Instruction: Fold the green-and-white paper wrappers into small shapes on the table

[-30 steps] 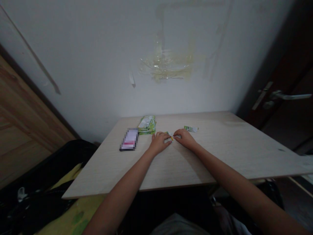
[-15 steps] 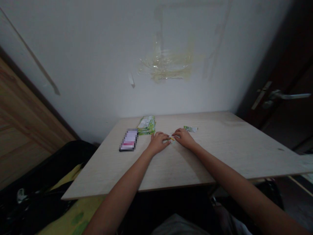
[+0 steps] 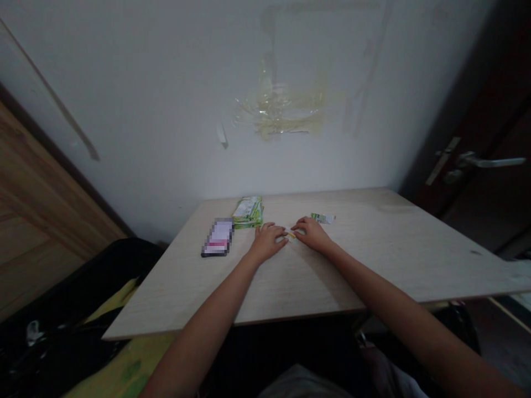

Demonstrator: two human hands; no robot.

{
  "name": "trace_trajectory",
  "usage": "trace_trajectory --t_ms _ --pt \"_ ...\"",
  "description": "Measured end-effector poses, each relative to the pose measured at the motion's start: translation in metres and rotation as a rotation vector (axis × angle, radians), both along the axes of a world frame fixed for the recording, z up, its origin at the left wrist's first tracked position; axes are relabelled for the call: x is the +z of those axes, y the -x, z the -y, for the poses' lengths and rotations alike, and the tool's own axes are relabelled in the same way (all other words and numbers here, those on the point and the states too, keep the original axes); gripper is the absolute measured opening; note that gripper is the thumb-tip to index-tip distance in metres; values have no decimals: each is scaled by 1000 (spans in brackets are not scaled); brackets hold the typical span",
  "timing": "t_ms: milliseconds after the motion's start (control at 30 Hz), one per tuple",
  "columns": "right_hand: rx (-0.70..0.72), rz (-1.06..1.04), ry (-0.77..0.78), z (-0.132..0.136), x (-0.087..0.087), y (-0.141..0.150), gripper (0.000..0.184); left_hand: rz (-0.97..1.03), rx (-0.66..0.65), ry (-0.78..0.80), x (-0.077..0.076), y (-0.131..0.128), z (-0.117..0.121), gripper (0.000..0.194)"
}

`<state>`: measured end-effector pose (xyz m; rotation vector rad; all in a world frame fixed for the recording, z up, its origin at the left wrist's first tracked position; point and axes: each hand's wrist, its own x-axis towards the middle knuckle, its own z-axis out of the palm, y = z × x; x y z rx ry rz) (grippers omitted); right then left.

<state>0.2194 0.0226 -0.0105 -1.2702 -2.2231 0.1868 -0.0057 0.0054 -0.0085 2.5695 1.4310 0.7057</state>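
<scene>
My left hand (image 3: 269, 241) rests low over the table with its fingers bent toward the right. They close on the left edge of a small, thin white piece with a yellow stripe (image 3: 291, 235). Facing it, my right hand (image 3: 310, 232) pinches the right edge of the same piece with thumb and fingertips. My fingers cover part of it, and it is too small to tell its exact kind. Just beyond my right hand lies a green and white packet (image 3: 323, 218). A stack of similar green and white packets (image 3: 248, 211) sits behind my left hand.
A phone with a blurred screen (image 3: 218, 237) lies on the pale wooden table (image 3: 373, 260), left of my left hand. Behind the table rises a white wall (image 3: 166, 110) with old tape on it. A dark door with a metal handle (image 3: 493, 162) stands at the right.
Both hands stay almost in place on the small piece, which shows its yellow stripe a little differently between my fingers. The packets and the phone have not moved.
</scene>
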Motion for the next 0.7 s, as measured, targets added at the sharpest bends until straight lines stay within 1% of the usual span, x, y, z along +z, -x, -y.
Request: trace_trajectory --t_ms 133,267,467,600,700 --pt "12 4 -9 0 -2 -1 24 2 -23 -15 0 2 -1 32" --pt "20 0 -11 -1 -5 -2 22 5 -33 -21 3 2 2 29" --pt "56 -99 5 -7 -7 -5 18 14 9 -5 8 -2 8 24" --pt "22 -149 30 -14 -5 -5 19 16 24 25 8 -3 8 24" --pt "-19 -105 34 -16 -2 -1 17 13 32 37 7 -3 8 23"
